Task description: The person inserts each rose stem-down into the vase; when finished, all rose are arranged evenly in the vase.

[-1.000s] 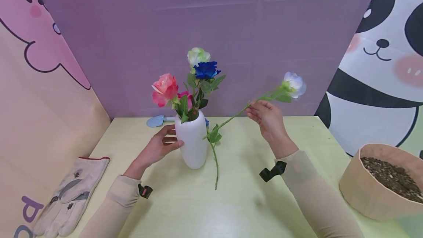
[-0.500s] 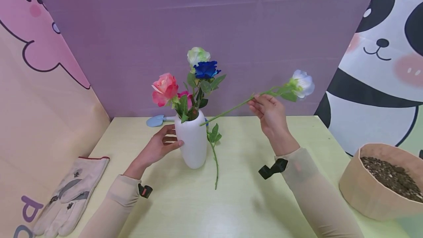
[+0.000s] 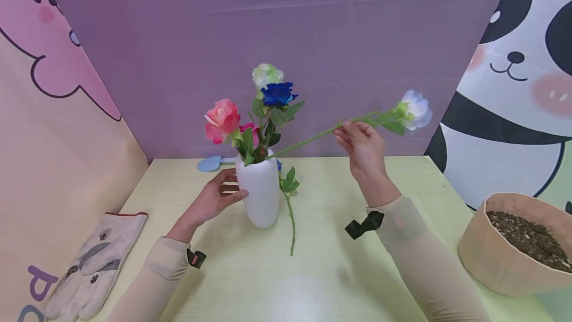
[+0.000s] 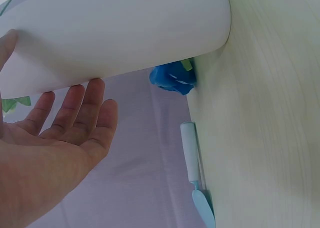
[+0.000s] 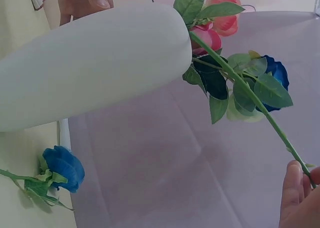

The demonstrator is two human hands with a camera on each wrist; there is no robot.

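A white vase (image 3: 261,198) stands on the table, holding a coral rose (image 3: 223,120), a blue rose (image 3: 279,94), a pale green-white flower (image 3: 267,76) and a magenta bloom (image 3: 250,134). My left hand (image 3: 217,198) holds the vase from its left side, thumb in front and fingertips against the wall (image 4: 125,27). With thumb and fingers my right hand (image 3: 365,150) pinches the stem of a pale blue-white flower (image 3: 416,110). This stem (image 5: 260,105) slants down leftward, its cut end at the vase mouth; whether it is inside I cannot tell.
Another blue rose (image 5: 65,170) lies on the table right of the vase, its bloom mostly hidden from the head. A light-blue trowel (image 3: 210,163) lies behind the vase. Gloves (image 3: 100,262) lie at the left, a tan pot of soil (image 3: 500,257) stands at the right.
The right hand has raised the pale flower, laying its stem flatter. The stem's lower end has gone from beside the vase wall up to the mouth. My left hand keeps its place.
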